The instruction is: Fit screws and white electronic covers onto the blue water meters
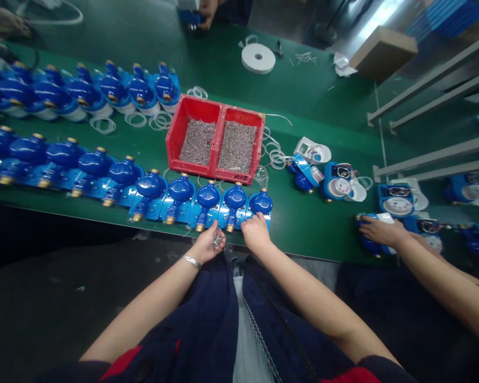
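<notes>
My left hand (208, 243) is cupped at the near table edge and holds a small bunch of metal screws (216, 241). My right hand (255, 230) is closed in a pinch at the lower corner of the rightmost blue water meter (261, 204) in the near row; what its fingertips hold is too small to see. That near row of several blue meters (151, 189) runs leftwards along the green table (303, 223). A red two-compartment bin (215, 139) full of screws stands just behind the row.
A second row of blue meters (83, 90) lies at the back left, with clear rubber rings (104, 125) scattered about. A white tape roll (258, 57) lies far back. To the right, another person's hand (379, 231) rests on opened meters (339, 183). Another person's hand (205, 13) shows at the far edge.
</notes>
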